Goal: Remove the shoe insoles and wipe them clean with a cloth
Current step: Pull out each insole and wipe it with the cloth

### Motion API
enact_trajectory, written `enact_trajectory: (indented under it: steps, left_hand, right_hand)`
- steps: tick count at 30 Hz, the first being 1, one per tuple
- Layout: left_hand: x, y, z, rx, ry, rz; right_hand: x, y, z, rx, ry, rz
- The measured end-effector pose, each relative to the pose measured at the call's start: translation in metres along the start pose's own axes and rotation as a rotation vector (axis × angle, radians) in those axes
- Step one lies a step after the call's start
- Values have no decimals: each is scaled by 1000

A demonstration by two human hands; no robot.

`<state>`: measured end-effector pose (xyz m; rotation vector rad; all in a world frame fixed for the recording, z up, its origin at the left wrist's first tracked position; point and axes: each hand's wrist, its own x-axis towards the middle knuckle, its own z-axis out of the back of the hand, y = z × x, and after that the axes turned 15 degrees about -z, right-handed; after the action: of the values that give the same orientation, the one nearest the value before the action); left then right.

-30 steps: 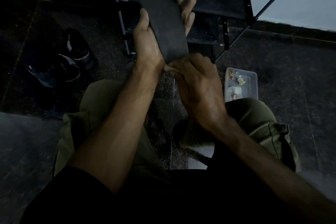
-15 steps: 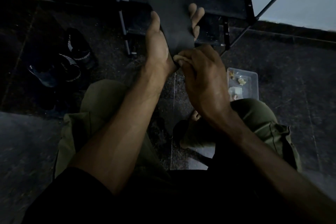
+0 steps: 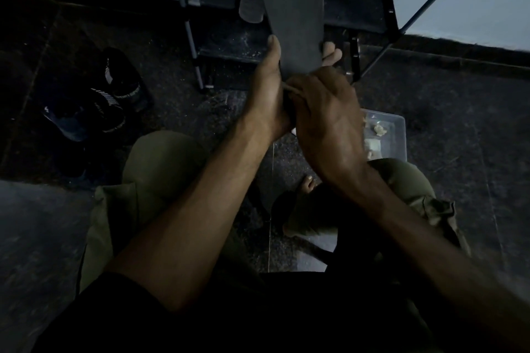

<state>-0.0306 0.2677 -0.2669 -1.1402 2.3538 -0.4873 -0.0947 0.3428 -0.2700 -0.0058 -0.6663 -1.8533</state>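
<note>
Dim room, dark speckled floor [image 3: 430, 112] with a black metal shoe rack [image 3: 358, 8] against the pale wall. You hold a dark insole [image 3: 292, 8] upright in front of the rack – your left hand [image 3: 266, 94] grips its lower end, thumb on one edge, fingertips [image 3: 331, 51] showing past the other. Your right hand [image 3: 327, 123] is curled around a pale cloth [image 3: 289, 88], pressed to the insole's bottom edge. Black shoes [image 3: 94, 106] lie on the floor left of the rack, clear plastic box [image 3: 398, 129] sits below it – just beside your right knee
</note>
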Motion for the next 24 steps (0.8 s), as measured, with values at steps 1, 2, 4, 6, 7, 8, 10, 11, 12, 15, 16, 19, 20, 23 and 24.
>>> enact_trajectory:
  steps: [1,2,4,6,7,8,10,11,12,15,16,19,20,23,24]
  left_hand:
    - [0,1,1,7,4,8]
    - [0,2,1,12,16,21]
    - [0,5,0,37,19,15]
    - [1,11,-2,61,11,-7]
    - [0,13,-4,66,14,-8]
    - [-1,15,-6,71,17,-6]
    - [2,19,-3,107,28,-15]
    - [4,20,-1,129,29,-23]
    - [5,20,0,144,25,-27]
    - [9,21,6,182,30,-36]
    - [9,20,5,193,35,-31]
    - [12,12,11,302,70,-35]
    - [12,8,10,364,85,-40]
    - [11,-3,11,433,131,-59]
    - [11,-7,12,401,132,-72]
  right_hand:
    - [1,-2,0,-25,-5,13]
    - [7,-5,1,-55,-20,27]
    - [25,-12,2,-106,-68,34]
    - [47,-18,6,-154,-118,-8]
    - [57,-21,8,-183,-136,-36]
    - [66,-25,9,-209,-153,-58]
    - [76,-33,6,-208,-169,-100]
    - [79,-36,5,-161,-157,-126]
    - [80,-38,4,-78,-137,-152]
    - [78,-37,11,326,-15,-255]
    - [76,-37,16,416,16,-279]
    - [68,-39,26,468,63,-318]
    - [64,-39,27,499,79,-339]
    - [52,-40,30,587,154,-403]
    - [48,-39,30,598,188,-415]
